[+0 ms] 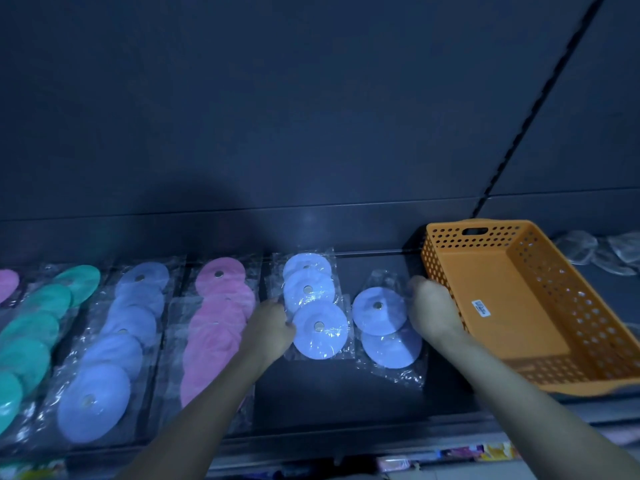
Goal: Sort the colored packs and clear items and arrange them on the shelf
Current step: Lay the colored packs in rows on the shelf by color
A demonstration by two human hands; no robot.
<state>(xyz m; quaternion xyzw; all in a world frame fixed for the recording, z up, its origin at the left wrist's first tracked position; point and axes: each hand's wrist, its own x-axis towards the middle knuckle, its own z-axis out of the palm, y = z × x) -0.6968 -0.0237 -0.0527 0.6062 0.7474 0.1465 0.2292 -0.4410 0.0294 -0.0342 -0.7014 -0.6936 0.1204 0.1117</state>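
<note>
Plastic-sleeved pale blue packs [320, 329] look light, floppy and slick, so I judge the sleeve edge, not the disc, the place to pinch, and a careless tug could slide the overlapped column apart. From the head camera they lie on the dark shelf [346, 403] between the hands. The left hand [273, 323] is against the longer column's left edge and the right hand [433, 310] against the shorter pair [379, 310], beside the orange basket [519, 306]. Both hands' fingers curl out of sight, so I cannot tell whether they pinch or merely touch.
</note>
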